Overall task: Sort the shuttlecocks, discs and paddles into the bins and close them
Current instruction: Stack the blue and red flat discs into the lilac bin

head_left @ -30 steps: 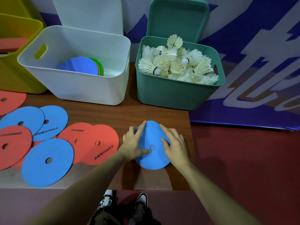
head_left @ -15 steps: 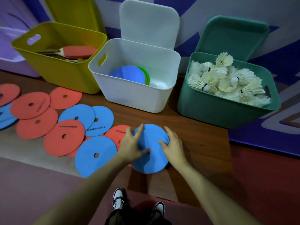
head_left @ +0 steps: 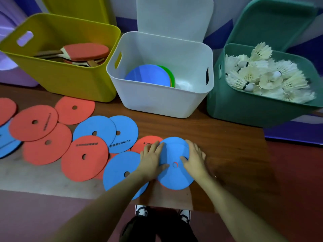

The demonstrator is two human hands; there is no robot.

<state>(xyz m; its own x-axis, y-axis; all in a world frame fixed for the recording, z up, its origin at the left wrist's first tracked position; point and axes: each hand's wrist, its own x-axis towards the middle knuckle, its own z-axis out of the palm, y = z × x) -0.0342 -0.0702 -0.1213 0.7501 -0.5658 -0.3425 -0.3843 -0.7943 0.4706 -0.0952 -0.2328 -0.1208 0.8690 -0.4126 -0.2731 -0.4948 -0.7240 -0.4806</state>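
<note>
Both hands rest flat on a small stack of blue discs [head_left: 174, 175] at the front of the wooden worktop [head_left: 227, 147], directly in front of the white bin [head_left: 157, 100]. The left hand [head_left: 151, 160] lies on the stack's left edge with straight, spread fingers and the thumb reaching toward the centre hole; the right hand [head_left: 194, 160] lies on its right edge the same way, fingers straight, gripping nothing. A sliver of red shows under the stack's near edge.

The white bin stands open, its lid [head_left: 174, 16] propped upright behind it, with blue, orange and green discs [head_left: 150, 74] lying flat inside. Left of the white bin, touching it, is the yellow bin [head_left: 73, 84], holding table-tennis paddles [head_left: 83, 53] with red faces. Right of the white bin is the green bin [head_left: 253, 109], heaped with white feather shuttlecocks [head_left: 267, 77]; its green lid [head_left: 272, 20] leans behind.

Left of the stack and in front of the yellow bin, loose red and blue discs [head_left: 83, 158] overlap one another across the worktop, several printed with dark lettering. One blue disc [head_left: 122, 173] lies just left of the stack, partly under the left forearm.
</note>
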